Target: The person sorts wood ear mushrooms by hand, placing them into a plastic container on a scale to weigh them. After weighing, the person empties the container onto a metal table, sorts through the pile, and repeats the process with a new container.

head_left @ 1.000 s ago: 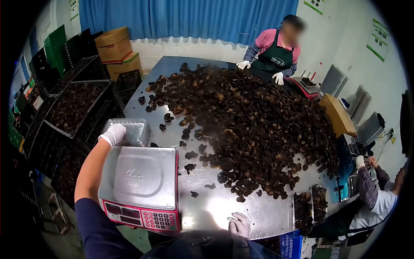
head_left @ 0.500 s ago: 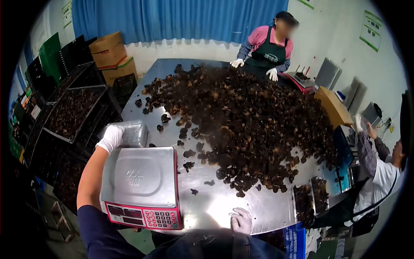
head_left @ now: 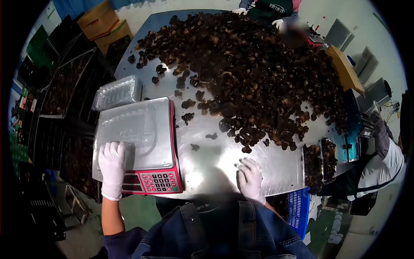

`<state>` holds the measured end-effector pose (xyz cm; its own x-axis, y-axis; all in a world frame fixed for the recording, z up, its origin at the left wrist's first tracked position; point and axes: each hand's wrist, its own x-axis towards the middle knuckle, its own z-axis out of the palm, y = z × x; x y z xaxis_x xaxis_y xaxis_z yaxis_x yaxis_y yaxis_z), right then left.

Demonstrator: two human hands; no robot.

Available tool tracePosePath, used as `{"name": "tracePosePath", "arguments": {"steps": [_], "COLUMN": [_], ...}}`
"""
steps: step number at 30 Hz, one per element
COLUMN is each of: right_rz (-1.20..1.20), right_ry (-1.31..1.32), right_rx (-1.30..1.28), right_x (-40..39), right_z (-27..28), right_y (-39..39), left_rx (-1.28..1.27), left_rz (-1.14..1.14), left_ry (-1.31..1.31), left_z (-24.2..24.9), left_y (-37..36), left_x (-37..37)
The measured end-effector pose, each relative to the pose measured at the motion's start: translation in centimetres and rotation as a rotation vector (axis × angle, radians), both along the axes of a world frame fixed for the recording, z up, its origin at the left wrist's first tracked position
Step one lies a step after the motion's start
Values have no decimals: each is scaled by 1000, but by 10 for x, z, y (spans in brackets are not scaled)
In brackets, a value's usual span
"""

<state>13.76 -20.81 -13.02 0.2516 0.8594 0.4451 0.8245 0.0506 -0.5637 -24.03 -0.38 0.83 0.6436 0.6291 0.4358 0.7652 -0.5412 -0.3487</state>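
My left hand (head_left: 113, 169), in a white glove, is at the near left of the scale (head_left: 168, 151). Its bent fingers are on the near edge of a clear plastic tray (head_left: 137, 118), which lies on the metal weighing pan; the fingertips are partly hard to make out. Behind the scale stands a stack of similar clear trays (head_left: 116, 93). My right hand (head_left: 250, 177), also gloved, rests on the steel table (head_left: 276, 170) near its front edge, fingers loosely bent and slightly apart, holding nothing. A large heap of dark wood ear mushrooms (head_left: 258, 82) spreads beyond it.
Two filled trays of mushrooms (head_left: 313, 166) stand at the right table edge, above a blue crate (head_left: 298, 207). Racks with mushroom trays (head_left: 64, 86) line the left. A co-worker's gloved hands (head_left: 240, 11) are at the far edge; another person (head_left: 375, 168) works at the right.
My left hand has moved from the tray stack to the scale's near side, and a clear tray now lies on the pan. The view has tipped downward. My right hand stays on the table.
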Motion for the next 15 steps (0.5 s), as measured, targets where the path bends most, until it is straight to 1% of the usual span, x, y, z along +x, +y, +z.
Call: {"name": "tracePosePath", "arguments": {"steps": [1, 2, 3, 5, 6, 7, 8, 10, 11, 12, 13, 14, 15], "right_rz": [-43, -77, -176, -312, -348, -384, -383, -310, -272, -226, -184, -184, -191], "right_ry": [-24, -119, -149, -247, -230, -214, -209, -201, -172, -204, -235, -238, -238], "right_rx": [-74, -93, -85, -204, -239, -265, -261, -242, -343, -320, -298, -266, -268], "right_x": [3, 13, 18, 37, 46, 52, 54, 58, 46, 39, 35, 33, 37], "right_z": [14, 14, 16, 14, 16, 16, 9, -9, 5, 4, 3, 6, 9], "right_y": [10, 20, 33, 49, 54, 59, 60, 59, 54, 48, 39, 30, 21], "left_rx": [-15, -167, -169, -182, -237, -366, -462, -756, -867, -819, -875, -929, -931], "left_rz": [-5, 79, 86, 116, 39, -28, -187, -340, -386, -356, -295, -233, -240], "left_ry": [-5, 39, 41, -130, -193, -270, -385, -593, -613, -587, -549, -509, -507], "left_z": [-5, -12, -6, 13, 15, 25, 28, 0, -19, -51, -78, -97, -111], "left_y": [-9, -16, -23, -45, -58, -68, -78, -87, -87, -88, -86, -84, -83], "left_x": [-2, -8, 1, 37, 46, 70, 94, 145, 171, 191, 213, 230, 240]}}
